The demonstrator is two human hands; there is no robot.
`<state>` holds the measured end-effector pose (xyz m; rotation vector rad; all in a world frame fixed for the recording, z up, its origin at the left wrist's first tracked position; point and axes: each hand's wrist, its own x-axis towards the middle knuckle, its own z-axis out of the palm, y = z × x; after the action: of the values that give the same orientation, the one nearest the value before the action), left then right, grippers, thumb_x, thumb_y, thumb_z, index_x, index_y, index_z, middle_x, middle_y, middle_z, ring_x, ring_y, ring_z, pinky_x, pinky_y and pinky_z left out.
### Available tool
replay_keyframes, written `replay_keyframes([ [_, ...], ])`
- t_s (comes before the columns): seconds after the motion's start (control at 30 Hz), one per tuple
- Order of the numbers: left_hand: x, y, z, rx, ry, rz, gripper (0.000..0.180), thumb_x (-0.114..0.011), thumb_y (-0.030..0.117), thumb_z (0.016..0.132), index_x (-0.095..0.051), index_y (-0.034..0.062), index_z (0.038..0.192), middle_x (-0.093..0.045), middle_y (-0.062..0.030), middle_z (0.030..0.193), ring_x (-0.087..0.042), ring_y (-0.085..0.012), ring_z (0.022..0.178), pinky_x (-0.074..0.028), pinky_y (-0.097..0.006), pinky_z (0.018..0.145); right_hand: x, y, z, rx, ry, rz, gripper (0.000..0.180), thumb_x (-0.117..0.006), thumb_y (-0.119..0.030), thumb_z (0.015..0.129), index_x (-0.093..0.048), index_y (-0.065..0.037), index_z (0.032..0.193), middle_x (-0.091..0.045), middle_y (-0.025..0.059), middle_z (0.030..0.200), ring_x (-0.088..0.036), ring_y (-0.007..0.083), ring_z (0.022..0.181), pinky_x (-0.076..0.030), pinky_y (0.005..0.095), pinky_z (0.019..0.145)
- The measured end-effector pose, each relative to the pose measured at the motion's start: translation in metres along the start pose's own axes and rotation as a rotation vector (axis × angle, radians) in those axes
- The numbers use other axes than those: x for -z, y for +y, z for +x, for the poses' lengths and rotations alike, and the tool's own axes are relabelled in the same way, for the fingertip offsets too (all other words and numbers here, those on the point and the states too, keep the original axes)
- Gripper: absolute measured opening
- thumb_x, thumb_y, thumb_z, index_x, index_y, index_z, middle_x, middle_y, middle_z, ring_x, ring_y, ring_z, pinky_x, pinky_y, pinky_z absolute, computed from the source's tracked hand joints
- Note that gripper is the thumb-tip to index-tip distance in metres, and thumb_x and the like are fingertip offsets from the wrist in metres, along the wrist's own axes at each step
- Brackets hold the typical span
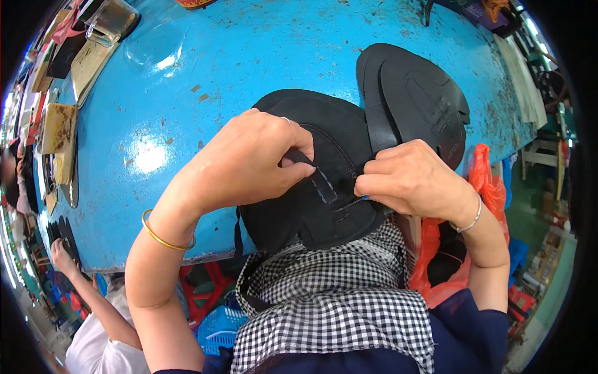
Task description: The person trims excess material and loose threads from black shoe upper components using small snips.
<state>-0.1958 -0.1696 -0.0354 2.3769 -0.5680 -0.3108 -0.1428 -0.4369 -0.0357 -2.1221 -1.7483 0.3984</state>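
Note:
A rounded black fabric piece point(293, 109) with curved stitching lies at the table's near edge, partly over my lap. My left hand point(249, 159) is closed, thumb and fingers pinching a narrow black strap point(303, 161) on this piece. Below the strap, pale marks outline a small rectangle on the fabric. My right hand point(411, 177) is closed too, its fingertips pressed together at the piece's right side. A tiny bit of blue shows under those fingertips; what it belongs to is hidden. Just beyond my right hand rest black moulded pads point(420, 93), overlapping one another.
The blue table point(249, 50) carries small brown scraps. A glass mug point(112, 22) and a stained yellowish block point(59, 128) stand on the left. A red plastic bag point(486, 181) hangs at right. Lower left, a co-worker's hand point(62, 255) touches dark pieces near a blue basket point(221, 327).

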Motion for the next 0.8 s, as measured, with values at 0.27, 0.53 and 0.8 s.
replay_keyframes([
  [0.27, -0.004, 0.003, 0.000, 0.050, -0.043, 0.091, 0.013, -0.075, 0.013, 0.080, -0.069, 0.0037, 0.087, -0.067, -0.0128, 0.075, -0.063, -0.0336, 0.075, -0.048, -0.041, 0.082, -0.007, -0.006, 0.022, -0.077, 0.120, -0.180, 0.018, -0.072, -0.015, 0.081, -0.057, -0.012, 0.090, -0.058, 0.0033, 0.073, -0.066, 0.0214, 0.071, -0.051, 0.0351, 0.055],
  [0.53, 0.000, -0.004, -0.007, -0.012, -0.057, -0.016, 0.014, -0.074, 0.011, 0.081, -0.067, 0.0033, 0.091, -0.066, -0.0137, 0.078, -0.062, -0.0332, 0.074, -0.049, -0.041, 0.074, 0.002, -0.001, 0.023, -0.200, 0.177, -0.025, 0.028, -0.071, -0.032, 0.091, -0.058, -0.006, 0.094, -0.066, 0.0076, 0.078, -0.068, 0.0281, 0.073, -0.052, 0.0376, 0.062],
  [0.8, -0.002, -0.005, -0.008, -0.013, -0.013, -0.082, 0.014, -0.072, 0.009, 0.083, -0.065, 0.0024, 0.094, -0.064, -0.0144, 0.079, -0.061, -0.0310, 0.071, -0.048, -0.038, 0.067, -0.003, 0.002, 0.031, -0.174, 0.128, 0.044, 0.026, -0.072, -0.030, 0.091, -0.059, -0.008, 0.093, -0.064, 0.0067, 0.075, -0.066, 0.0271, 0.070, -0.050, 0.0389, 0.060],
])
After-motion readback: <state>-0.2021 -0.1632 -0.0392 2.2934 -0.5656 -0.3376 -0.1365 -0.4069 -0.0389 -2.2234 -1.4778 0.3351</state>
